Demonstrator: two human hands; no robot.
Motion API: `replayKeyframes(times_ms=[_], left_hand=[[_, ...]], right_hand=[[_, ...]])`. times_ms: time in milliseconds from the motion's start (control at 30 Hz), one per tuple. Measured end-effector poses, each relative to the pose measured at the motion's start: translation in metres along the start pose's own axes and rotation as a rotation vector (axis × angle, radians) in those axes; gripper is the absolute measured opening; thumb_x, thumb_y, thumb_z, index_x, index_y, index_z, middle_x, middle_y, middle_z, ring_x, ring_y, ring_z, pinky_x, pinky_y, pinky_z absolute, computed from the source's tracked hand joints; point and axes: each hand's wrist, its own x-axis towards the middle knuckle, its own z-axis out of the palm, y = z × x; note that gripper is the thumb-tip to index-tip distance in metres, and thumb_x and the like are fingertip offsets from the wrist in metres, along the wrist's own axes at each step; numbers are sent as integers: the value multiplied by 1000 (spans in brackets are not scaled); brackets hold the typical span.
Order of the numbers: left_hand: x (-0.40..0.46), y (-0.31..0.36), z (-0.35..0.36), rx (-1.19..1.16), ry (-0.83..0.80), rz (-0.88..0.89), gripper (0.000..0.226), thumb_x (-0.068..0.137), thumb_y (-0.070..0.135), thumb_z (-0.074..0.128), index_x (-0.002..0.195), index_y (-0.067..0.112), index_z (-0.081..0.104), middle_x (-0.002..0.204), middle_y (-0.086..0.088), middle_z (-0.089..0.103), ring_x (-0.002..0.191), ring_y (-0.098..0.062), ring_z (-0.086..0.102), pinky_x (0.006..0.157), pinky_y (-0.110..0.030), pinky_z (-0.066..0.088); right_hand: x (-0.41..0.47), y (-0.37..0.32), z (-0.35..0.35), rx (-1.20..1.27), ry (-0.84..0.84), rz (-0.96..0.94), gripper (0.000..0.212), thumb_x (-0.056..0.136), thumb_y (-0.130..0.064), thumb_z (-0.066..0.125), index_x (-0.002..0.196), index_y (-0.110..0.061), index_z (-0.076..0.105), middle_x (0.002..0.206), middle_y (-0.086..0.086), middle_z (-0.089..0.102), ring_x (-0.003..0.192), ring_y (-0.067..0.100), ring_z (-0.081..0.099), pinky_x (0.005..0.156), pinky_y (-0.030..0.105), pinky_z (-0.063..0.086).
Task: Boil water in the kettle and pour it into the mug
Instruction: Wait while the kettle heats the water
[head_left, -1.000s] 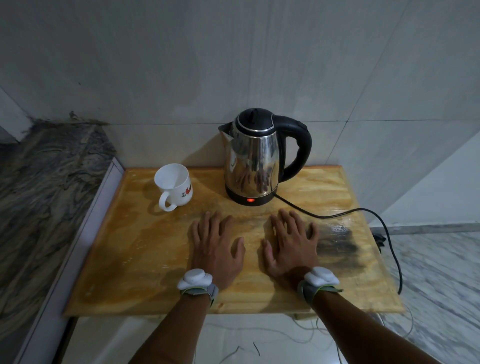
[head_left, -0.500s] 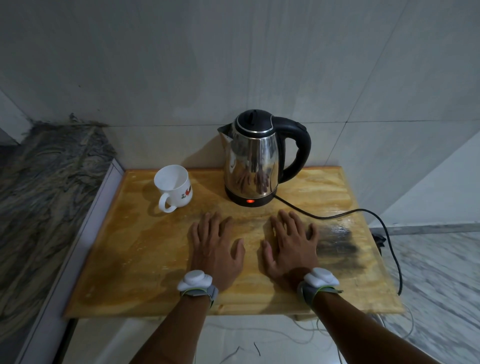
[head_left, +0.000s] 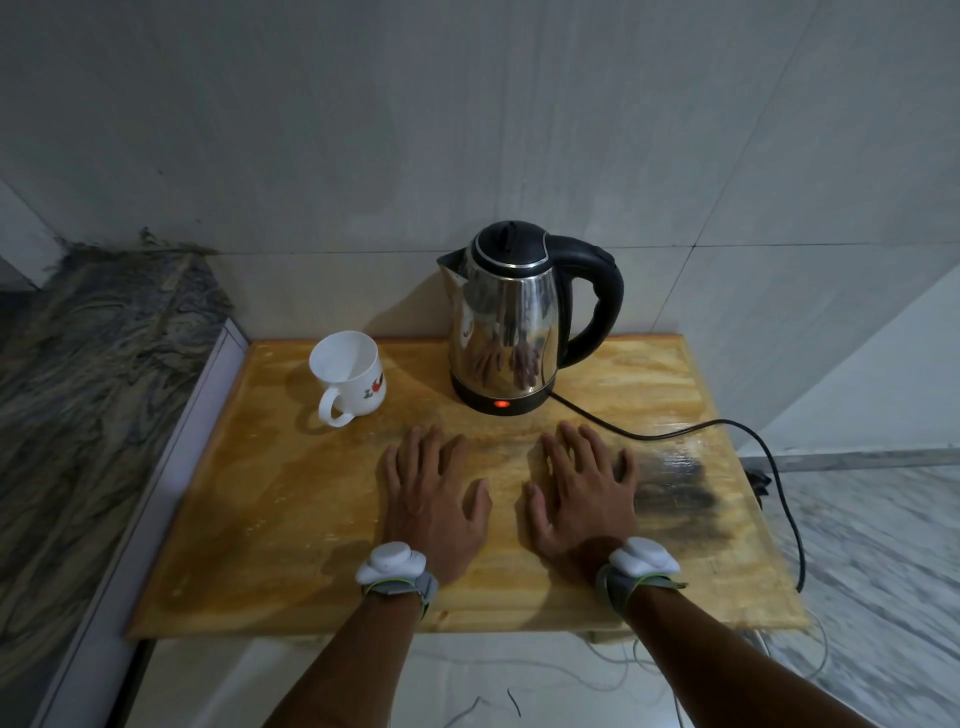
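Nothing has moved: left hand (head_left: 434, 501) and right hand (head_left: 584, 499) rest flat, fingers spread, on the bench (head_left: 249, 519). Kettle (head_left: 506, 322) is heating; next, wait, then pour into the mug (head_left: 350, 376).

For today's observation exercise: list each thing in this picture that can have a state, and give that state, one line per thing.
kettle: upright on its base, lid closed, red light lit.
mug: upright, looks empty, handle toward the camera.
power cord: runs from the kettle base off the table's right edge.
left hand: flat on the table, holding nothing.
right hand: flat on the table, holding nothing.
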Motion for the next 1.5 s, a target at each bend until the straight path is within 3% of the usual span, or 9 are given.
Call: replayKeyframes(times_ms=[1500], left_hand=[[1,-4,10,-12,21,8,60,90,55,54,142,25,56,151,-9,52,147,-36,41,120,-59,28]], right_hand=[[-2,-4,-7,1,-1,9,69,84,-61,39,144,-27,40,155,2,35,145,23,24,109,65,17]])
